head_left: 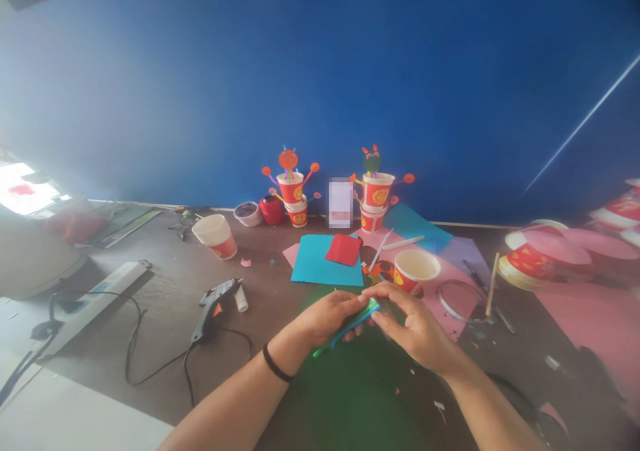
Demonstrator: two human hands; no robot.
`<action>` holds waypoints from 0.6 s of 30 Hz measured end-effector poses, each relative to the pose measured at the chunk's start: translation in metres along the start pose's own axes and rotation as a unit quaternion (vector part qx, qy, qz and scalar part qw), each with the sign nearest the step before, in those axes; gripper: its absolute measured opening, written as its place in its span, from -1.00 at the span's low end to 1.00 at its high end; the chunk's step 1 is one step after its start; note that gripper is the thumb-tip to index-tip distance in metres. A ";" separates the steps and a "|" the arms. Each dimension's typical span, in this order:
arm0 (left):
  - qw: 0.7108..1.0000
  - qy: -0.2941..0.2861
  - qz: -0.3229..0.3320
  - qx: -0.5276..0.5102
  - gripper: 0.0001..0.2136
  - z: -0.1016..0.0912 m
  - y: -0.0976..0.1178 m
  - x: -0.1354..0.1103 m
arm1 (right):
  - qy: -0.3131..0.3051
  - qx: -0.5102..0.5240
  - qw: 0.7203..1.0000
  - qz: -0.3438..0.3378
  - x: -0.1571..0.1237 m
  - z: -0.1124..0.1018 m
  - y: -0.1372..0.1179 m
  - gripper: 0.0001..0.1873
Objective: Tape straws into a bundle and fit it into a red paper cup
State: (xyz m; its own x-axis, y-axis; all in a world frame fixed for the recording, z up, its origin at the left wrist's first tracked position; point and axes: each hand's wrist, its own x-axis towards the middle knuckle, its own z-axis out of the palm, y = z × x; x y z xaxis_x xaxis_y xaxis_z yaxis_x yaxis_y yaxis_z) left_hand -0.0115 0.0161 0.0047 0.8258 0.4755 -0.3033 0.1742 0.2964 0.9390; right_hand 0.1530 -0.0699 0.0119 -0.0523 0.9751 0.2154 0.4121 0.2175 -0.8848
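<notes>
My left hand (334, 317) is closed round a small bundle of thin green and blue strips (354, 324), whose ends stick out below the palm. At the upper end of the same bundle, the thumb and fingers of my right hand (410, 324) pinch together. Whether the strips are paper or plastic I cannot tell. Beneath both hands lies a dark green sheet (350, 397). Just beyond them are a red and white paper cup (416, 274), a light blue sheet (313, 261) and a folded red piece (344, 249).
Two stacked-cup figures (291, 187) (377, 191) stand against the blue wall. Left are a hot glue gun (215, 307) with its cord, a glue stick (241, 299), a tilted cup (216, 237) and a power strip (95, 304). Pink paper (575, 331), scissors and more cups (530, 257) lie right.
</notes>
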 end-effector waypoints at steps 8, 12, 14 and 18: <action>0.996 0.043 0.011 0.072 -0.54 0.003 0.006 -0.002 | 0.007 -0.015 1.000 0.004 0.002 0.000 -0.004 -0.81; 0.988 0.080 0.022 0.127 -0.50 0.003 -0.001 0.003 | 0.020 -0.022 1.000 0.002 0.003 0.001 -0.003 -0.85; 0.983 0.105 0.036 0.150 -0.50 0.004 -0.005 0.004 | 0.026 -0.022 0.999 -0.002 0.003 0.002 -0.004 -0.85; 0.980 0.116 0.048 0.157 -0.51 0.007 -0.006 0.003 | 0.030 -0.020 0.999 -0.008 0.003 0.003 -0.004 -0.85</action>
State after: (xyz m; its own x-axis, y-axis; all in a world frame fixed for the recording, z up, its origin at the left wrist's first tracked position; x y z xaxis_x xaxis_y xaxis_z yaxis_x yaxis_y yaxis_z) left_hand -0.0064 0.0098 -0.0006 0.7086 0.6748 -0.2063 0.2886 -0.0103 0.9574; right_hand 0.1482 -0.0676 0.0152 -0.0050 0.9672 0.2540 0.4477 0.2293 -0.8643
